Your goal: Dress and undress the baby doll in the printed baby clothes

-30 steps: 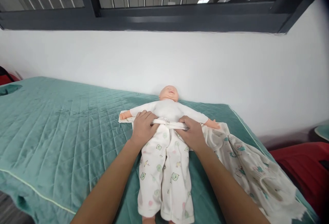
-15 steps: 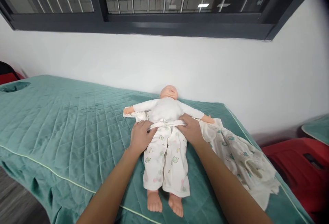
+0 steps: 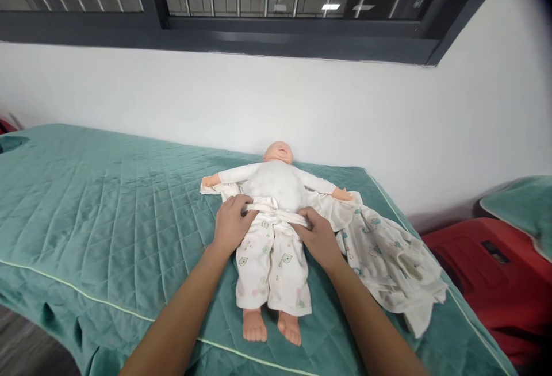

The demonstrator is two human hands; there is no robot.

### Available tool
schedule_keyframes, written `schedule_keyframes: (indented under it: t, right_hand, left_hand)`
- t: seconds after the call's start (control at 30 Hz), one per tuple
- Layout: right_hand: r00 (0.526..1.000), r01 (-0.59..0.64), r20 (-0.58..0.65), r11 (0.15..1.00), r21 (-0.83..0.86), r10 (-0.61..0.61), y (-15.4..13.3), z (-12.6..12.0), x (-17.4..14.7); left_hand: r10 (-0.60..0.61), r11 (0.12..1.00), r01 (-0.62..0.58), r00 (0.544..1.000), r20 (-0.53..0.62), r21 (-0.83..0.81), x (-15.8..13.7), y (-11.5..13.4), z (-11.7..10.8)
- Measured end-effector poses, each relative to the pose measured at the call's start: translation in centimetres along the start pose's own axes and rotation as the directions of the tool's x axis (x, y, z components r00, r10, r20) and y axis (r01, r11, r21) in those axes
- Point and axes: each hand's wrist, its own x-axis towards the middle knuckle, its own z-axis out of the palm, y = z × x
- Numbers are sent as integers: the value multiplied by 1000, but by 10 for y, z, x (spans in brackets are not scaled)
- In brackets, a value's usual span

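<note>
A baby doll [image 3: 276, 185] lies on its back on a green quilted cover, head towards the wall, arms spread and bare feet towards me. It wears a white long-sleeved top and white printed trousers [image 3: 272, 267]. My left hand [image 3: 233, 221] grips the trousers' waistband at the doll's hip on the left of the view. At the opposite hip my right hand [image 3: 317, 235] pinches the other end of the waistband, thumb and fingers closed on it. Between both hands the band stretches across the doll's lower belly. The fingertips are partly hidden by the cloth.
A printed white baby garment [image 3: 388, 255] lies crumpled to the right, partly under the doll's arm. The green quilted cover [image 3: 142, 221] spreads widely leftward. Beyond the right edge stands a red plastic object [image 3: 487, 272]. A white wall [image 3: 366, 111] and dark-framed window rise behind.
My right hand has moved down slightly, drawing its end of the waistband lower, so the band now slants. The left hand keeps its hold at the hip. The camera view has shifted slightly.
</note>
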Motion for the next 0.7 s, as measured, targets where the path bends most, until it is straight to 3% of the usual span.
schedule_keyframes:
  t: [0.2,0.43,0.53,0.7]
  right_hand:
    - [999,-22,-26,988,154,26,13,-5,16]
    - [997,-66,-15,982,178,70,20,-1,19]
    - [995,-96,-24,986,133,100,19,1,19]
    - [996,-53,-70,990,130,63,20,2,20]
  left_hand:
    - [123,990,-127,991,-57,-68,15,5,11]
    - [120,988,-126,991,-66,-91,40,8,24]
    - [167,983,-169,985,-36,-68,26,7,17]
    - [218,973,-217,976,4,-82,-21,19,-4]
